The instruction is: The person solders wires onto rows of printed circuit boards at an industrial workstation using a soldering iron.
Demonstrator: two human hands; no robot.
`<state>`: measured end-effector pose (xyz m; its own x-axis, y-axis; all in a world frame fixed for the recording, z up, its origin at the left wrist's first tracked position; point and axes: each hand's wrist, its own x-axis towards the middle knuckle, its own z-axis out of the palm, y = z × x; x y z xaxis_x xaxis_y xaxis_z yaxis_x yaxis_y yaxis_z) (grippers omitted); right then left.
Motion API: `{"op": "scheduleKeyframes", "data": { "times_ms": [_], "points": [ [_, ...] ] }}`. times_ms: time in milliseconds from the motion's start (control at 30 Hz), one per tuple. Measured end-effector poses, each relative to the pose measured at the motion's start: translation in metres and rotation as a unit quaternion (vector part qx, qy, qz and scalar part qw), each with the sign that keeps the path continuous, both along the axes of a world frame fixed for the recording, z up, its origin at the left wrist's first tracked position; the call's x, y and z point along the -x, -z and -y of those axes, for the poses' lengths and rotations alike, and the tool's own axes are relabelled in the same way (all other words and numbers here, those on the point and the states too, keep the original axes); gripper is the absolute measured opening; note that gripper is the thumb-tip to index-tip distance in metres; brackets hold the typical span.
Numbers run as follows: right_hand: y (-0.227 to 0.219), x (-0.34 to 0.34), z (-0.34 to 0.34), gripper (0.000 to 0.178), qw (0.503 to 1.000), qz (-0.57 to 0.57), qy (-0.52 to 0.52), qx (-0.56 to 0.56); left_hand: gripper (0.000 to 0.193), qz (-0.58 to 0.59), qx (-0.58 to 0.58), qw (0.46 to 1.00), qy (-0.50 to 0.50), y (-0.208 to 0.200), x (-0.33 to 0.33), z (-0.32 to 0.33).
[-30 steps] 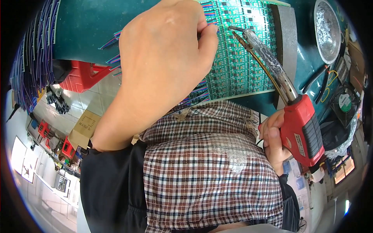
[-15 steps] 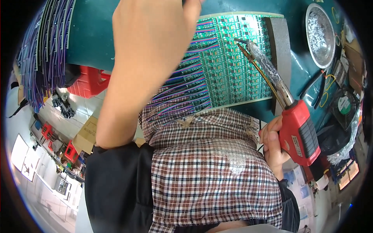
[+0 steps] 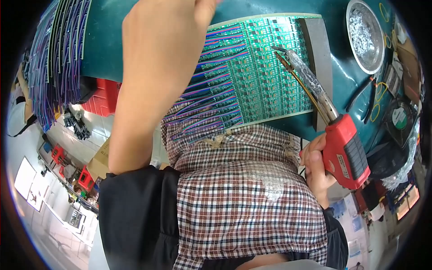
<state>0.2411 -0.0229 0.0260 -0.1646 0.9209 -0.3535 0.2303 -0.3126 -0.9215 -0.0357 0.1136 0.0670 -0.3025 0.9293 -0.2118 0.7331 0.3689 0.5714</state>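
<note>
My right hand is closed round the red handle of a soldering gun. The gun's metal barrel points up and left, and a thin brass tube runs alongside it. Its tip hangs in front of a panel of green circuit boards; contact cannot be told. Rows of coloured wires stick out from the panel's left part. Up at the top edge, my left hand reaches over the table, left of the panel. Most of its fingers are cut off by the picture's edge, so its grip is hidden.
A dark grey bar lies along the panel's right side. Further right are a metal bowl with silvery bits, black-handled pliers and a round black fan. Bundled wires hang over the table's left edge, above a red plastic container.
My left hand and forearm have shifted a little left, uncovering more of the wires. The soldering gun stays nearly in place over the panel. The whole view has shifted slightly.
</note>
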Motion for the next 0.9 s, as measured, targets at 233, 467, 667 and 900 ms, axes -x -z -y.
{"op": "scheduleKeyframes", "data": {
  "times_ms": [233, 467, 667, 900],
  "points": [
    [-0.002, -0.003, 0.000, 0.018, 1.000, -0.002, -0.025, -0.009, 0.012, 0.044, -0.105, 0.985, 0.128, 0.047, 0.007, 0.071],
    [-0.001, -0.007, 0.007, 0.027, 0.999, 0.037, -0.034, -0.007, 0.017, -0.001, -0.093, 0.990, 0.107, 0.063, -0.005, 0.075],
    [-0.003, -0.005, 0.005, 0.028, 0.996, 0.067, -0.063, 0.007, 0.019, -0.015, -0.092, 0.990, 0.105, 0.067, -0.006, 0.072],
    [-0.001, 0.000, 0.000, 0.018, 0.993, 0.086, -0.074, -0.019, 0.019, -0.024, -0.093, 0.990, 0.101, 0.067, -0.006, 0.072]
  ]
}}
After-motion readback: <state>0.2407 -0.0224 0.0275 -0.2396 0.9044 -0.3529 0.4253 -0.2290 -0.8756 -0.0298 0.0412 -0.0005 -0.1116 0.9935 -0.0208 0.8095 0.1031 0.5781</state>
